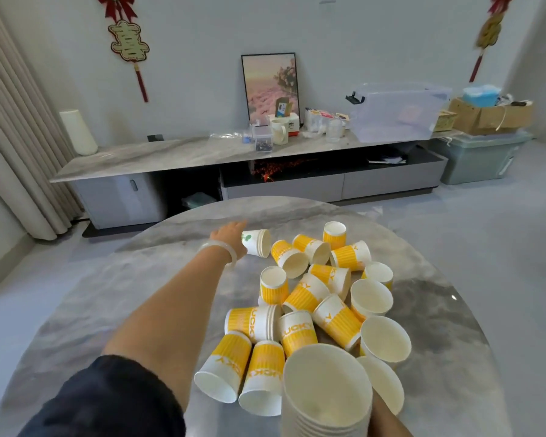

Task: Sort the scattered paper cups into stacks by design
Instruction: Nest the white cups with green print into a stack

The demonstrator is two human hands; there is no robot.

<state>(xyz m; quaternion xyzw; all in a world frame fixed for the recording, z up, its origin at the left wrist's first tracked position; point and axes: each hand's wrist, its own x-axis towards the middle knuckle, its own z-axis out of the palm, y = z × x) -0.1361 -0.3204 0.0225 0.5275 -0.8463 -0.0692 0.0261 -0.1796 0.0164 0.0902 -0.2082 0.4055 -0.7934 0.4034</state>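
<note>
Several yellow-and-white "LUCKY" paper cups (300,298) lie scattered, on their sides or upright, on the round grey marble table (114,298). At the far edge of the pile a short stack of white cups with a green sprout print (259,244) lies on its side. My left hand (230,238) reaches out and rests on its base end, fingers stretched over it; whether it grips is hidden. Close to the camera a tall stack of nested cups (327,392) is held up by my right hand, which is hidden behind it; only the forearm (388,417) shows.
Beyond the table runs a long low marble-topped cabinet (171,156) with a framed picture, mugs and clear plastic boxes on it. A grey-green storage bin (479,159) and cardboard boxes stand at the right. Curtains hang at the left.
</note>
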